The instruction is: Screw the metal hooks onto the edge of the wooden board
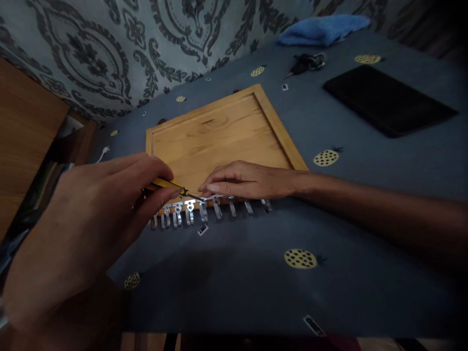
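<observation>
Left hand (84,209), nearest the camera, grips a yellow-and-black screwdriver (164,184) between thumb and fingers; the shaft points at a metal hook rail (189,206). The rail lies along the near edge of a wooden board (212,129) on pineapple-print cloth (237,273). Right hand (252,179) lies over the board, fingertips at the rail; whether they pinch it cannot be determined. A blue towel (323,31) lies beyond.

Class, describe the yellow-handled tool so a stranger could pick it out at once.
Find the wooden board on the blue-grey tablecloth, then the row of metal hooks along its near edge. At that edge, the left hand holds the tool. Unlike the silvery hooks beside it, it has a yellow handle and a thin shaft.
</observation>
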Available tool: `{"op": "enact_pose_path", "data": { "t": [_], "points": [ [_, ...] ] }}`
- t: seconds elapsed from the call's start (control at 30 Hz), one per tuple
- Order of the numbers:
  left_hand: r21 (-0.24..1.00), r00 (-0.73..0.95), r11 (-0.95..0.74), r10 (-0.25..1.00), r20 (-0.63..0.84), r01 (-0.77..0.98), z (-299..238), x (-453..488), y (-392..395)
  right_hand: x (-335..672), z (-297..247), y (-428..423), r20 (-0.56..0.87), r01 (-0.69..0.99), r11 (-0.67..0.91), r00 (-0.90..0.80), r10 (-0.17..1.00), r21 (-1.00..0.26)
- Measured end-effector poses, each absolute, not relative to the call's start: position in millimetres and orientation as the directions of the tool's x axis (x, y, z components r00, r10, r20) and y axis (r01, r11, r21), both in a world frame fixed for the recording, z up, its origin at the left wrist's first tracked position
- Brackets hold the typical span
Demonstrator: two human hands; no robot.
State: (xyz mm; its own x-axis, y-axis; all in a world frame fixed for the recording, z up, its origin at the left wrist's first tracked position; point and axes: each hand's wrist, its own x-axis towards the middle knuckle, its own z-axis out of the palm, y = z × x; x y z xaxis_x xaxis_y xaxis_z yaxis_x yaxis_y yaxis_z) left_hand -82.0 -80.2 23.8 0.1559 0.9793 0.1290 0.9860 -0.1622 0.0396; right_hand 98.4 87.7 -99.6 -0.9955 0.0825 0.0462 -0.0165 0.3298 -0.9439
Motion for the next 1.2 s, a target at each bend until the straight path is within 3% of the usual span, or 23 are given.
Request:
{"op": "enact_pose_path", "data": {
  "t": [0.23, 0.8, 1.2],
  "points": [
    [-0.101, 0.170, -0.156, 0.975, 0.145, 0.983, 24, -84, -83, 99, -99, 87, 0.039, -0.012, 0.319, -0.996, 0.079, -0.948],
    [-0.013, 0.185, -0.185, 0.969, 0.165, 0.983, 26, -73, -80, 98, -101, 88, 0.073, -0.045, 0.331, -0.995, 0.074, -0.942],
    [-0.040, 0.184, -0.179, 0.969, 0.167, 0.983, 27, -73, -81, 99, -101, 89, 0.086, -0.063, 0.374, -0.995, 0.046, -0.925]
  ]
}}
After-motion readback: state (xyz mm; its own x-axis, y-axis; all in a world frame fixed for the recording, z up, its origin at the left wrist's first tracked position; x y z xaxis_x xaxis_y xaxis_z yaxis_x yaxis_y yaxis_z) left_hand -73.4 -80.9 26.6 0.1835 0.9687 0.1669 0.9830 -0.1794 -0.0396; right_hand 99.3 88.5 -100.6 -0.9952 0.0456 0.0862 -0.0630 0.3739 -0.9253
